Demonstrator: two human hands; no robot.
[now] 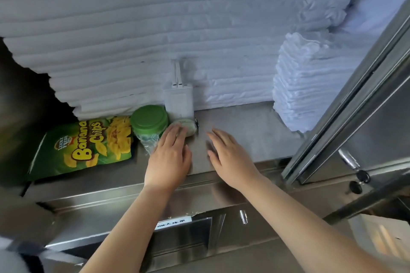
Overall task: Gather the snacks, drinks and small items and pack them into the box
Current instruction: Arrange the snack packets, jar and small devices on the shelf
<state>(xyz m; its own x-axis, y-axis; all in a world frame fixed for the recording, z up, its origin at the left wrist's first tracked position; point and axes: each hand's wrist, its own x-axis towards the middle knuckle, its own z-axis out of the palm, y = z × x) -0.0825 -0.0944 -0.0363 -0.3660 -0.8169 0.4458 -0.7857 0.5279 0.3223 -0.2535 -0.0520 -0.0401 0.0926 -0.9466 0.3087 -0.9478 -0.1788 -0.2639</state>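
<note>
A green bag of banana chips [84,144] lies flat at the left of a steel shelf [244,131]. Beside it stands a clear jar with a green lid [149,119]. Behind the jar a white power bank [178,101] with two short cables leans upright against the linen. A small pale green round case [188,127] sits in front of it. My left hand [169,157] reaches over the shelf, fingers spread, fingertips touching the round case. Apart to the right, my right hand [229,157] hovers flat and holds nothing.
Stacked white folded linen [155,29] fills the back of the shelf. A smaller pile of white towels [297,86] stands at the right. An open steel cabinet door [359,99] with a key in its lock is at the right. A labelled steel drawer front [177,235] lies below.
</note>
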